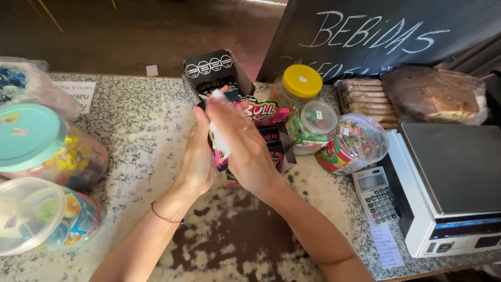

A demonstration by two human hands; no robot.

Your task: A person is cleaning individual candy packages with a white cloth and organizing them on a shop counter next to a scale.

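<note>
Pink packet (223, 156): upright, long axis vertical, mid-counter.
Left hand (200, 151): fingers curled round the packet.
Right hand (242, 141): fingers clasp it.
Black box (215, 70): open, tilted, behind.
Jars: yellow-lidded jar (298, 86), sweets jar (355, 143), candy-filled, back edge.

Speckled granite-style counter (135, 125), grey and white with dark brown blotches toward the near edge. Behind it the floor (130, 36) is plain dark brown and mostly in shade, with a brighter reddish patch further back where light spills in. A black chalkboard (376, 36) with chalk lettering leans at the back right of the counter. Light looks like soft daylight, pretty even across the stone, no hard shadows. A small pale scrap (152, 70) sits on the floor just past the counter's far edge.
</note>
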